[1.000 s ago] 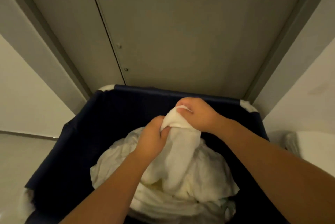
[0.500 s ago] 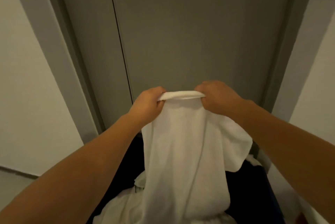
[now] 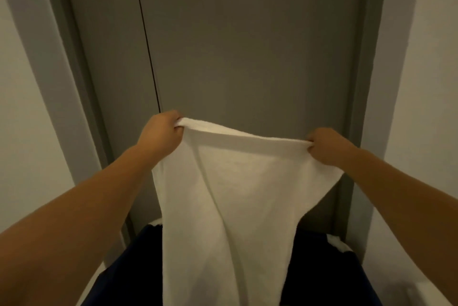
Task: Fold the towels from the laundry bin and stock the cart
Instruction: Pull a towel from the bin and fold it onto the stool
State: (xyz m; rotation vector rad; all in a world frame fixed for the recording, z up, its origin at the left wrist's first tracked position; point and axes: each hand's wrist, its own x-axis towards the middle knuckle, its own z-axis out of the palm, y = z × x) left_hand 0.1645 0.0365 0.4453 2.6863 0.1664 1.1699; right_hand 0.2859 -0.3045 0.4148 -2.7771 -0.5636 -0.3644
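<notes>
Grey door [image 3: 247, 58] behind | white towel [image 3: 223, 206] hanging lengthwise over dark laundry bin [image 3: 322, 256], top hem level | left hand [image 3: 158, 134], right hand [image 3: 327, 146] pinching hem ends, fingers curled

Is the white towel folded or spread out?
Spread out, unfolded: the left hand and right hand grip the towel by its top edge, far apart; it hangs down.

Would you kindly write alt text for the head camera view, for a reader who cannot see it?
A person's left hand and right hand grip the top edge of a white towel, stretched between them and hanging down in front of a dark blue laundry bin. A grey door fills the background, with pale walls either side.
</notes>
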